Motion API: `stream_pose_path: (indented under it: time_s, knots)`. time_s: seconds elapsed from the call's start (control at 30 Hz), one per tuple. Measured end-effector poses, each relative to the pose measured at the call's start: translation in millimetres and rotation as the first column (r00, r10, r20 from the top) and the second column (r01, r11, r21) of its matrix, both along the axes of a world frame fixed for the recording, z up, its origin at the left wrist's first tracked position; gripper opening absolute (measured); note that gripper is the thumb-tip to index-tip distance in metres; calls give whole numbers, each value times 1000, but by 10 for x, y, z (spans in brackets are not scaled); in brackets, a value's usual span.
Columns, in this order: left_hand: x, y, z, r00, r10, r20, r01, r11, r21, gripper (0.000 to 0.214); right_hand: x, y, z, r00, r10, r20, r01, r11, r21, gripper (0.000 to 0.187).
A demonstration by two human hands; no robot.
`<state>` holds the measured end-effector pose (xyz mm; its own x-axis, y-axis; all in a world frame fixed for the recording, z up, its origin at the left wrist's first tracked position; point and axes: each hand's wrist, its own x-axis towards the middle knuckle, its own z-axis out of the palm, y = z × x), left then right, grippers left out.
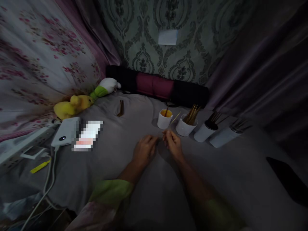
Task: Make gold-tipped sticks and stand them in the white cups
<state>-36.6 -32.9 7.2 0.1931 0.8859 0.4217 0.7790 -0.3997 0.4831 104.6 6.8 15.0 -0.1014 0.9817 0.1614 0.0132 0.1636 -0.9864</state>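
My left hand (pixel 145 148) is closed in a pinch just above the grey cloth; whatever its fingertips hold, if anything, is too small to make out. Beside it, my right hand (pixel 172 143) has its fingers curled together around a thin pale stick (pixel 175 117) that slants up and to the right. Straight beyond the hands stands a white cup (pixel 164 123) with something yellow inside and one brown stick leaning in it. Right of that, a second white cup (pixel 185 129) holds a bundle of golden-brown sticks (pixel 192 115).
Farther right are two more pale cups (pixel 203 134) (pixel 222 139) of dark sticks and a dark flat object (pixel 286 179). Leftward lie small brown pieces (pixel 121 108), a blurred-out bright screen (pixel 88 135), a white power bank (pixel 66 132), cables and plush toys (pixel 72 106). A black-and-maroon roll (pixel 155 85) lies along the wall.
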Motion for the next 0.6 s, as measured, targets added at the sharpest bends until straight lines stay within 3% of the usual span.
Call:
stream_pose_path:
  time_s: [0.27,0.6]
  knots:
    - [21,-5,-10,996,27,-82,-28,1000,-12,32,-8,24,-23,1000,-15,-16,15,999,-43,35]
    - [34,17,-39,995,-14,95,17,999,-30,29,6,54,-107,1000,0,15,1,999,-44,35]
